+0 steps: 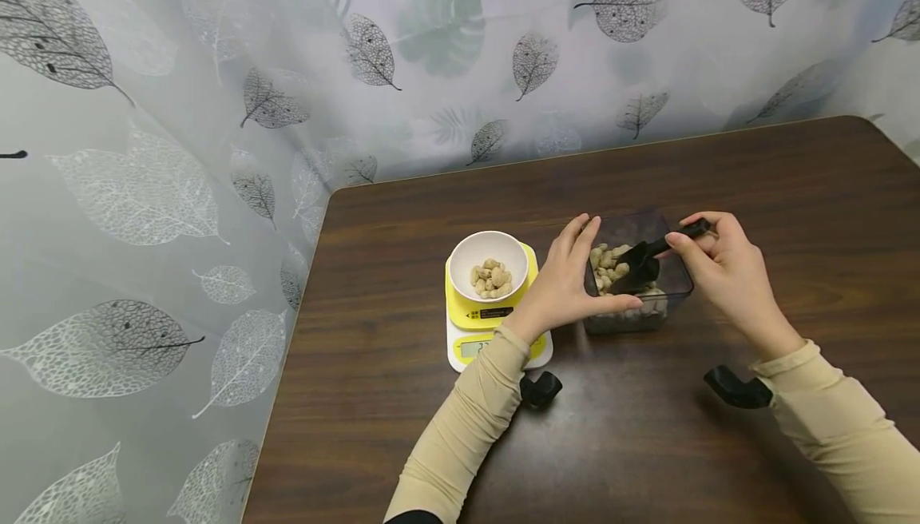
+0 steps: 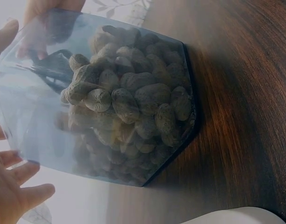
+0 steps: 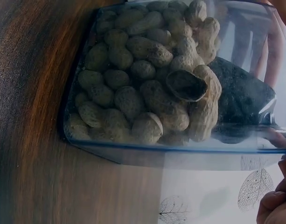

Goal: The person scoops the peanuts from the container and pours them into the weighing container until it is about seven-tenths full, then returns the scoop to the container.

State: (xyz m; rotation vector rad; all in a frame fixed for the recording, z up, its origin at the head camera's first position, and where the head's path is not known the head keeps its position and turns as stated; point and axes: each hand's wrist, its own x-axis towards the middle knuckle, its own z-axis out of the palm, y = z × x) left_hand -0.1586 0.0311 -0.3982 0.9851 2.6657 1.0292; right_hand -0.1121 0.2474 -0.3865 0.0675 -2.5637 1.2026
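One tub (image 1: 677,276) between both hands (image 1: 564,280) (image 1: 729,272)

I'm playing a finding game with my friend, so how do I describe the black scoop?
On the brown table, find the see-through box beside the scale. The scoop dips inside, held by the right hand. It's black, unlike the tan peanuts.

Beige sleeves (image 1: 463,412) (softly wrinkled); black wrist pieces (image 1: 736,390)

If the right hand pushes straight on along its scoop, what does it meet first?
Likely the peanuts: the scoop in the right hand slants down at them inside the transparent box. Whether its tip touches them is unclear.
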